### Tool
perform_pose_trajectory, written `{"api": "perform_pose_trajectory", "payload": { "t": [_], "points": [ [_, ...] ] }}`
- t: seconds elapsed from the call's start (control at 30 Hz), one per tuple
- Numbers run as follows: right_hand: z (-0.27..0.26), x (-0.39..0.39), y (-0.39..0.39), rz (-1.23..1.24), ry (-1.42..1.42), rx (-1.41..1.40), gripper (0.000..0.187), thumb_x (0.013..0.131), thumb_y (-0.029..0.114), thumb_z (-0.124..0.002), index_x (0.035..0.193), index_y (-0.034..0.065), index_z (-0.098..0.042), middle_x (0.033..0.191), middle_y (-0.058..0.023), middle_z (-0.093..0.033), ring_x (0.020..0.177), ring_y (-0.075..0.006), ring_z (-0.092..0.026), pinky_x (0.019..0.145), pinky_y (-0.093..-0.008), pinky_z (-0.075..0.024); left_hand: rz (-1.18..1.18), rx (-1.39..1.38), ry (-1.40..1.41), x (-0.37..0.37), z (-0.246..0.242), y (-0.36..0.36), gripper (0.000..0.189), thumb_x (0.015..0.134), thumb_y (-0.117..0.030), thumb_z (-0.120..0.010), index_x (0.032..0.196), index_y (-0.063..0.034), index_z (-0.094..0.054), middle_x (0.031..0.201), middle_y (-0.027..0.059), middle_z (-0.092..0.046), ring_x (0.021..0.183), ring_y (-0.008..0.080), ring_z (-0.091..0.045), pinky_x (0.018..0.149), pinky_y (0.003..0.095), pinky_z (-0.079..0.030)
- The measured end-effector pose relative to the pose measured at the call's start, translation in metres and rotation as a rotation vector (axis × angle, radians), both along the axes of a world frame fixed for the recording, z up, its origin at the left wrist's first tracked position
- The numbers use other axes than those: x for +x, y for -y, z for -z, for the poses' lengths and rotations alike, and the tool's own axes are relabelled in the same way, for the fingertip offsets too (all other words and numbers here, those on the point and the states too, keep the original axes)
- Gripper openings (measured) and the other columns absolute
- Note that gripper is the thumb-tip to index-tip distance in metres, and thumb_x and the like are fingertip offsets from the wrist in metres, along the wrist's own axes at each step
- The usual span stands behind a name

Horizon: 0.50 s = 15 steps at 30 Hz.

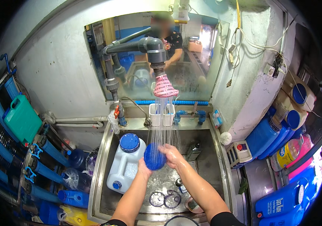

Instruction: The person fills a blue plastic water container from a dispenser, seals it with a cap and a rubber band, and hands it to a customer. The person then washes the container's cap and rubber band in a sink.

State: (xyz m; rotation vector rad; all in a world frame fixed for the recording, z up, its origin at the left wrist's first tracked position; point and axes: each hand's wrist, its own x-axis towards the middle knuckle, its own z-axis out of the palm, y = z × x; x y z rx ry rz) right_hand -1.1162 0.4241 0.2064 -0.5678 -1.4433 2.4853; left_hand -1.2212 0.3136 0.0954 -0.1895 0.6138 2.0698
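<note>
A round blue plastic lid [153,158] is tilted under streams of falling water. My left hand [145,167] grips its lower left edge, and my right hand [172,156] has its fingers at the right edge. The water comes from a shower outlet [165,87] wrapped in pink printed film, on a grey pipe [132,46]. To the left of my hands a translucent white jug [121,166] stands in the steel sink [161,183], with a large blue cap [129,142] and a small blue cap [117,185].
Dark rings [172,199] lie on the sink floor, and a dark bottle [194,151] stands at the right. White baskets [155,114] and a blue pipe valve [190,113] line the back ledge. Blue jugs [279,202] crowd the right; a green jug [22,120] is left. A mirror [203,73] reflects a person.
</note>
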Motion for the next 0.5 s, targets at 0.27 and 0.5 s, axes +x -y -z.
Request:
{"api": "perform_pose_trajectory", "payload": {
  "t": [0.27, 0.5],
  "points": [
    [-0.014, 0.058, 0.014, -0.140, -0.311, 1.633, 0.021, 0.071, 0.008, -0.067, 0.092, 0.0078, -0.070, 0.086, -0.0103, -0.060, 0.090, -0.0327, -0.061, 0.078, -0.0409, -0.0511, 0.227, 0.010, -0.058, 0.043, 0.038, 0.002, 0.028, 0.098, -0.028, -0.047, 0.117, -0.0125, -0.061, 0.109, 0.0104, -0.066, 0.102, 0.0256, -0.064, 0.084, 0.0505, -0.057],
    [-0.015, 0.086, 0.023, -0.113, -0.324, 1.816, 0.006, 0.075, 0.008, -0.059, 0.080, 0.0079, -0.064, 0.080, -0.0076, -0.055, 0.084, -0.0279, -0.059, 0.071, -0.0392, -0.0511, 0.361, 0.264, -0.078, 0.037, 0.036, -0.010, 0.024, 0.098, -0.022, -0.049, 0.113, -0.0097, -0.063, 0.107, 0.0100, -0.068, 0.091, 0.0257, -0.067, 0.077, 0.0459, -0.059]
  ]
}}
